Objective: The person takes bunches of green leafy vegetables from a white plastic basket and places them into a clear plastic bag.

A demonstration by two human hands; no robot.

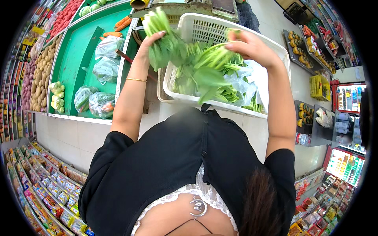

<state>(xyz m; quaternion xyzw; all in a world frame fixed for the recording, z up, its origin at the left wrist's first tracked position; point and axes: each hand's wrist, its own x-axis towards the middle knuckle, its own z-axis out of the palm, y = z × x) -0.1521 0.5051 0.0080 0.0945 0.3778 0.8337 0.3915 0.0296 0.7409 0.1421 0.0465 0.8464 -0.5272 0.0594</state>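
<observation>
My left hand (pixel 152 41) is closed around a bunch of leafy greens (pixel 165 48), held upright with its pale stems up, over the left rim of a white plastic crate (pixel 186 26). Above the crate my right hand (pixel 248 45) grips the stem ends of more leafy greens (pixel 211 59); their leaves hang towards me, blurred. Loose green stalks (pixel 227 93) lie in the crate below. A clear plastic bag (pixel 246 82) rests among them on the right side. Part of the crate's contents is hidden behind the held greens.
Left stands a green produce bin (pixel 69 67) with bagged vegetables (pixel 102 104), carrots (pixel 122 23) and wrapped pale-green vegetables (pixel 57 97). A worn metal surface (pixel 189 8) borders the crate's far side. Shelves of jars (pixel 298 50) and a yellow crate (pixel 320 88) stand right. Snack shelves (pixel 56 191) lie lower left.
</observation>
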